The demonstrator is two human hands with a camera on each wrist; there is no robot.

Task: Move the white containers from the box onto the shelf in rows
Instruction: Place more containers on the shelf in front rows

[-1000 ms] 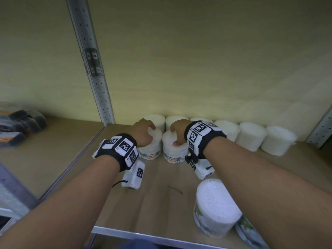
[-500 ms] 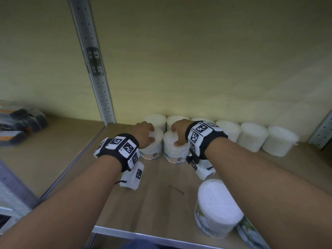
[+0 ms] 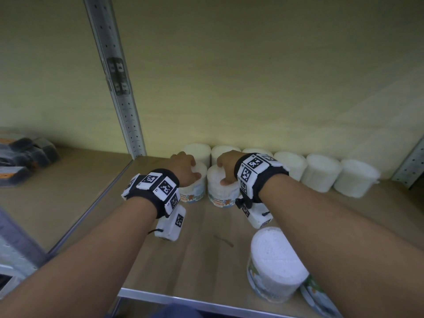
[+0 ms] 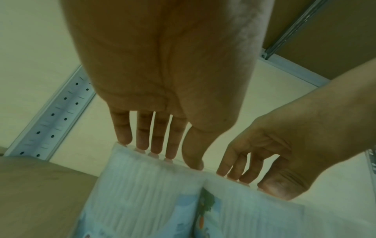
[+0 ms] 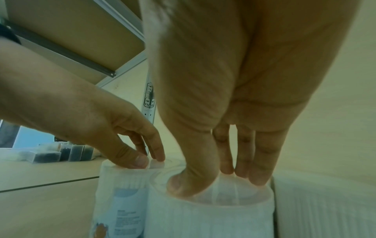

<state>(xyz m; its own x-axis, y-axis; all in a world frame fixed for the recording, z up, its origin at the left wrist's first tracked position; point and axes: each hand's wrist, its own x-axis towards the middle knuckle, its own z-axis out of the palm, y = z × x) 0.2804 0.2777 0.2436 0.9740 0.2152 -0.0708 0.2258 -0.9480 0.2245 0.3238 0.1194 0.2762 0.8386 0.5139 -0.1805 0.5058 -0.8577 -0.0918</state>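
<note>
Two white containers with printed labels stand side by side on the wooden shelf [image 3: 202,255], in front of a back row of several white containers [image 3: 321,172]. My left hand [image 3: 184,171] rests on the lid of the left container [image 3: 193,191]. In the left wrist view its straight fingers [image 4: 156,145] touch the lid's far rim. My right hand [image 3: 226,167] sits on the right container [image 3: 221,193]. Its thumb and fingers [image 5: 242,162] press down on that container's lid [image 5: 209,217]. Neither hand wraps round a container's side.
Another white container [image 3: 273,262] stands near the shelf's front edge under my right forearm, with one more [image 3: 316,297] beside it. A perforated metal post [image 3: 124,99] rises at the left. Dark packs [image 3: 23,154] lie on the neighbouring shelf. A second post [image 3: 410,166] is at the right.
</note>
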